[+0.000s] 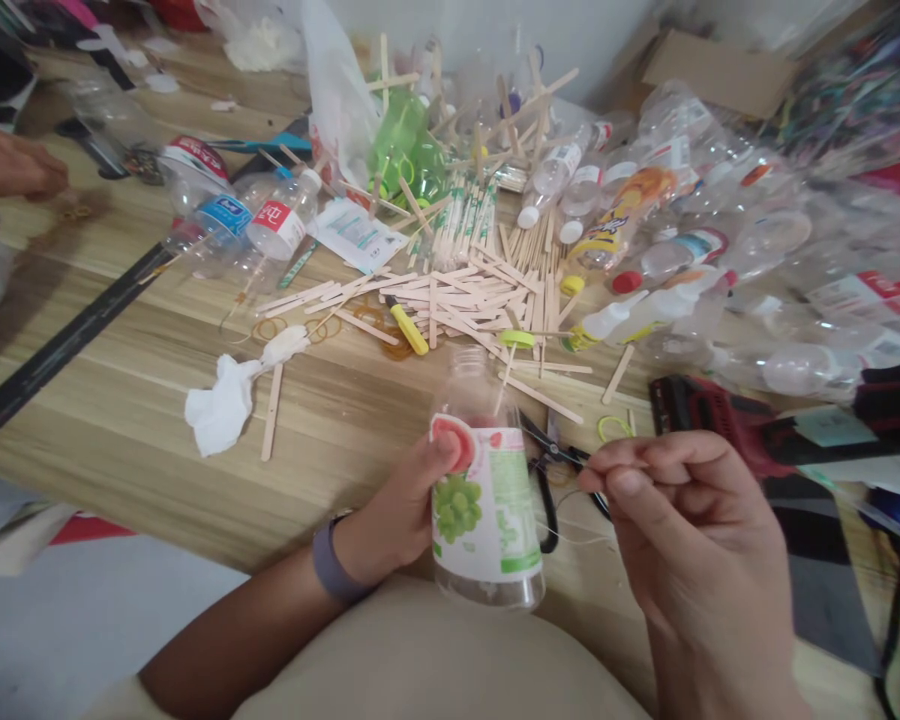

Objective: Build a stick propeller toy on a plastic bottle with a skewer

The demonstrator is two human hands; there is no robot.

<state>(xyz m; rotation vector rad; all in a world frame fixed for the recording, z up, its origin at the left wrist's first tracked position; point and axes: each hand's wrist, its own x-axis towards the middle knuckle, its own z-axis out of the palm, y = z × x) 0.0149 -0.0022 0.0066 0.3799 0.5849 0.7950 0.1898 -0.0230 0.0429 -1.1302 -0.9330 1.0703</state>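
1. Got the bottle low in the middle, by the counter's near edge, neck pointing up and away.
2. Wrapped in the left hand, so closest to that one.
3. Just left of the right hand: fingertips pressed together, can't tell on what, if anything.
4. Between, scissors; farther off, sticks, more bottles.

Near btl: clear glossy plas. w/ smooth printed label. Surface: wood-grain, smooth, semi-matt. Far flat sticks: matt bare wood. Tissue, left: crumpled matt ppr. Box, far right: matt cardbd.
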